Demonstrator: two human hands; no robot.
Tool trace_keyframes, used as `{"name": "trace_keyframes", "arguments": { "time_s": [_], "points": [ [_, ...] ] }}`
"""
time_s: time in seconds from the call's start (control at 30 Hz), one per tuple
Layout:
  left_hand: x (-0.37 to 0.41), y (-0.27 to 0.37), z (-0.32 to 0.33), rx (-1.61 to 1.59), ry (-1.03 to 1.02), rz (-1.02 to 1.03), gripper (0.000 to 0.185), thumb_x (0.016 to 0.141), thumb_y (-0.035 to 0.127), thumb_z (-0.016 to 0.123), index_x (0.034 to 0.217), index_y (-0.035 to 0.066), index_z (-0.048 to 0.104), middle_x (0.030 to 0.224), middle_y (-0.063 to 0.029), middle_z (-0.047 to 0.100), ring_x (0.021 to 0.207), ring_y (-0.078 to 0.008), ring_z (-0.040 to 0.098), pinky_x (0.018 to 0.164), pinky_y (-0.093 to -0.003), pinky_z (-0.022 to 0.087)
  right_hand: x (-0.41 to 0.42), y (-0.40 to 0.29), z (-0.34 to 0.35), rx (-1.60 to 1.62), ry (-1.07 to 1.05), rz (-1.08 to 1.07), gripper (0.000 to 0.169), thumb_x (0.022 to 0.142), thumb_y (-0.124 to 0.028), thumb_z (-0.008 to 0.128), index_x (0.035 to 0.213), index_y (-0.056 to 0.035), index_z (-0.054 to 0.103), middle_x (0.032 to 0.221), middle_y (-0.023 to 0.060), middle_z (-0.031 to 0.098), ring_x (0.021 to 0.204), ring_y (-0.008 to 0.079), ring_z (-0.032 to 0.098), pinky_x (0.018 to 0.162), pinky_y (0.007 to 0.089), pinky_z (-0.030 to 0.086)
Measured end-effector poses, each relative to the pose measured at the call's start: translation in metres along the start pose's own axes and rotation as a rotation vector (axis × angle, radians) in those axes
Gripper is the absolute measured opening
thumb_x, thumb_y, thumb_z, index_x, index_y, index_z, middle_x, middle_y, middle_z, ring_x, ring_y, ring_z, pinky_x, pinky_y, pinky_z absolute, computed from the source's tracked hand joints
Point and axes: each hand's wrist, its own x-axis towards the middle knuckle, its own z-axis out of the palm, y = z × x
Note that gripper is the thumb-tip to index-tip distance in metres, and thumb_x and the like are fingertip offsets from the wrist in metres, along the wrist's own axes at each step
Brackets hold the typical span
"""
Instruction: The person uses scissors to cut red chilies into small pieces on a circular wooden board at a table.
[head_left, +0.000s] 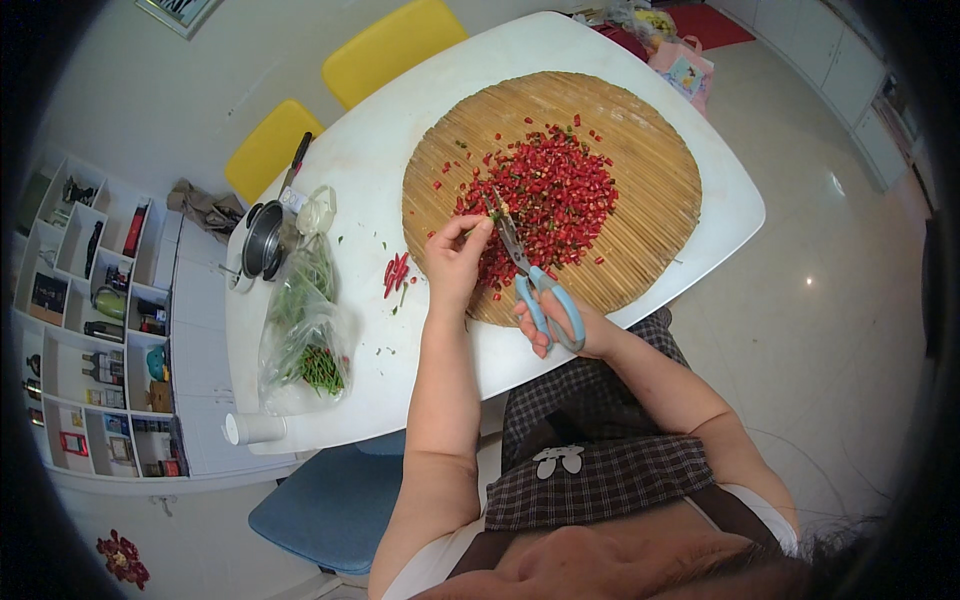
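My right hand (562, 322) grips the blue-grey handles of a pair of scissors (513, 241), whose blades point up and to the left with a small gap between the tips. Beside those tips, my left hand (459, 251) pinches a small green piece, perhaps a chili's stem end, between thumb and fingers. Both hands are over the near left part of a round wooden board (652, 172). A heap of cut red chilies (559, 187) with some green bits lies on it. Several whole red chilies (396, 274) lie on the white table, left of my left hand.
On the table (375, 330) to the left are a clear plastic bag (300, 300) of green-stemmed chilies, a white paper roll (255, 429), a dark pot (262, 231) and a knife (301, 152). Yellow chairs (394, 49) stand behind, a blue chair (330, 502) at the near left.
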Motion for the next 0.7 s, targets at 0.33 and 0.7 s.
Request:
{"name": "trace_keyframes", "arguments": {
  "time_s": [0.33, 0.7],
  "points": [
    [0.002, -0.006, -0.003, 0.025, 0.033, 0.087, 0.010, 0.084, 0.008, 0.067, 0.088, -0.002, 0.066, 0.084, -0.0006, 0.063, 0.076, -0.0062, 0.055, 0.069, -0.0199, 0.043, -0.003, -0.008, 0.008, -0.123, -0.009, 0.007, 0.048, 0.097, -0.044, 0.037, 0.113, 0.0011, 0.043, 0.080, 0.0066, 0.051, 0.064, 0.0131, 0.051, 0.062, 0.0289, 0.047],
    [-0.001, 0.000, 0.004, 0.053, 0.037, 0.144, 0.010, 0.083, 0.009, 0.068, 0.081, -0.001, 0.065, 0.076, 0.0015, 0.060, 0.069, -0.0048, 0.050, 0.062, -0.0192, 0.039, 0.002, 0.001, -0.002, -0.138, -0.018, 0.031, 0.047, 0.098, -0.043, 0.038, 0.119, -0.0010, 0.043, 0.090, 0.0066, 0.054, 0.073, 0.0134, 0.057, 0.071, 0.0294, 0.049]
  ]
}}
